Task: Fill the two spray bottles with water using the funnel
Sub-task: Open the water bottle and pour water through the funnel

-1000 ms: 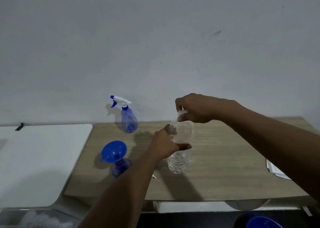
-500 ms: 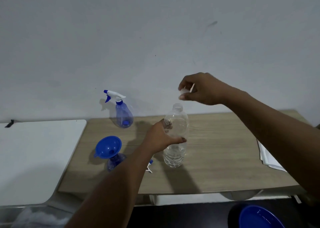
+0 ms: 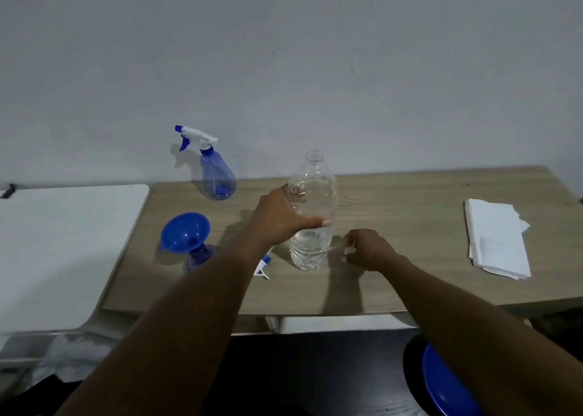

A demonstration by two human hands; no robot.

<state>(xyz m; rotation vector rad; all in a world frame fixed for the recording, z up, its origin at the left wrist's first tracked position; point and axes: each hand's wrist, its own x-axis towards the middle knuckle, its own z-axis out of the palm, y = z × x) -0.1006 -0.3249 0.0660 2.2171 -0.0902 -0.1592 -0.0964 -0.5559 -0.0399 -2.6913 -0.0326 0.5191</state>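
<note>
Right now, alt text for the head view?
The left hand grips an uncapped clear water bottle standing on the wooden table; the right hand pinches a small white cap beside it. To their left, a blue funnel sits in an open spray bottle, and a second spray bottle stands by the wall.

A single wide-angle view from the person's head looks forward and down across the wooden desk (image 3: 410, 226) toward the pale wall (image 3: 315, 68), which fills the upper half. The desk is close, its near edge low in the picture with dark floor (image 3: 299, 377) below. Both forearms enter from the bottom, and the left hand (image 3: 277, 220) and right hand (image 3: 369, 251) meet near the centre.
</note>
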